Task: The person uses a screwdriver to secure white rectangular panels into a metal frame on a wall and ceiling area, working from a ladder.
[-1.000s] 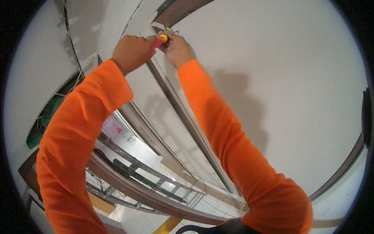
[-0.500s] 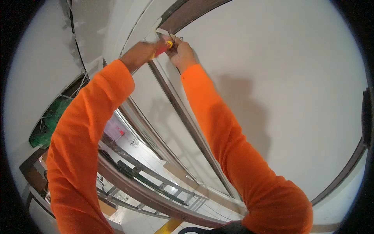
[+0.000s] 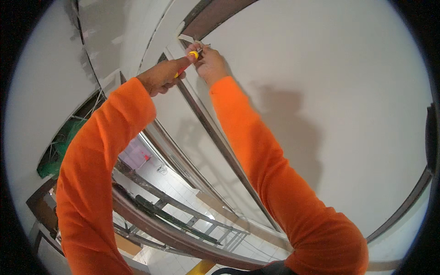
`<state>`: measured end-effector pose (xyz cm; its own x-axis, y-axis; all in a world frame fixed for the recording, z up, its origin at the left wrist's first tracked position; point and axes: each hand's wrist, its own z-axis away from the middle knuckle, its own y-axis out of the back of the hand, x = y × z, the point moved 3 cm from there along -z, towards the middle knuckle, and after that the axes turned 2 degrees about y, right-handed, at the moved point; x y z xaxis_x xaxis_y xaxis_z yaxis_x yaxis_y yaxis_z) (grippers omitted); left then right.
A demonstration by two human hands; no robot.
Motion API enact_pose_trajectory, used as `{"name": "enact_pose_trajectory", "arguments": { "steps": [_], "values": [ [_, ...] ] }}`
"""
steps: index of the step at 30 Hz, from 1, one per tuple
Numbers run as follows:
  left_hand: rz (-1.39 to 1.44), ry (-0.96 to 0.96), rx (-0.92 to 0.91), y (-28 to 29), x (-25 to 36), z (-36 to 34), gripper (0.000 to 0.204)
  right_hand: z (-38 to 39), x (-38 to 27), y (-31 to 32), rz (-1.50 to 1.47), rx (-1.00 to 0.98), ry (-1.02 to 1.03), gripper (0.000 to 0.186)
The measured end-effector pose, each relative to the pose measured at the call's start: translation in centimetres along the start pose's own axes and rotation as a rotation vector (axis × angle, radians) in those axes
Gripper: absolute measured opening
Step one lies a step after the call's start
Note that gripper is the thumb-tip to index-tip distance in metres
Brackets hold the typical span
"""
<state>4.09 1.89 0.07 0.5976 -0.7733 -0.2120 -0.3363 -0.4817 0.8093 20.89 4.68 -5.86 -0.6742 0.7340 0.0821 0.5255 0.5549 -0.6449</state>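
Note:
Both my arms, in orange sleeves, reach up to the top corner of a dark frame (image 3: 195, 22) on the white wall (image 3: 343, 82). My left hand (image 3: 162, 75) is closed around the handle of a red and yellow hand tool, like a screwdriver (image 3: 183, 68). The tool's metal end points up between the fingers of my right hand (image 3: 210, 62), beside a pale strip (image 3: 185, 37) at the corner. My right hand is closed there, its fingertips pinched on something small I cannot make out.
A metal ladder (image 3: 208, 229) lies below behind a dark curved beam (image 3: 151, 220), over a tiled floor (image 3: 270, 247). A long narrow frame member (image 3: 204, 119) runs down the wall. Green material (image 3: 64, 142) shows in an opening at left; a pale pink object (image 3: 135, 153) is low behind it.
My left hand has moved down along the tool and turned, with its fingers now showing underneath. My right hand stays at the corner, sitting a little lower in the picture than at first.

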Motion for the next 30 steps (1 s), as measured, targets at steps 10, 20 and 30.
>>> {"name": "enact_pose_trajectory", "arguments": {
  "steps": [10, 20, 30],
  "values": [
    [0.11, -0.018, 0.059, 1.7, -0.8, -0.6, 0.054, -1.0, -0.1, 0.5, 0.085, 0.053, 0.003, 0.023],
    [-0.727, -0.413, 0.38, 1.7, 2.0, 2.1, 0.039, -0.2, 0.3, 0.0, 0.016, 0.147, -0.036, 0.027],
    [-0.604, -0.35, 0.417, 1.1, 0.9, 1.7, 0.041, -0.3, 0.4, 0.2, -0.023, 0.103, -0.015, 0.022]
  ]
}}
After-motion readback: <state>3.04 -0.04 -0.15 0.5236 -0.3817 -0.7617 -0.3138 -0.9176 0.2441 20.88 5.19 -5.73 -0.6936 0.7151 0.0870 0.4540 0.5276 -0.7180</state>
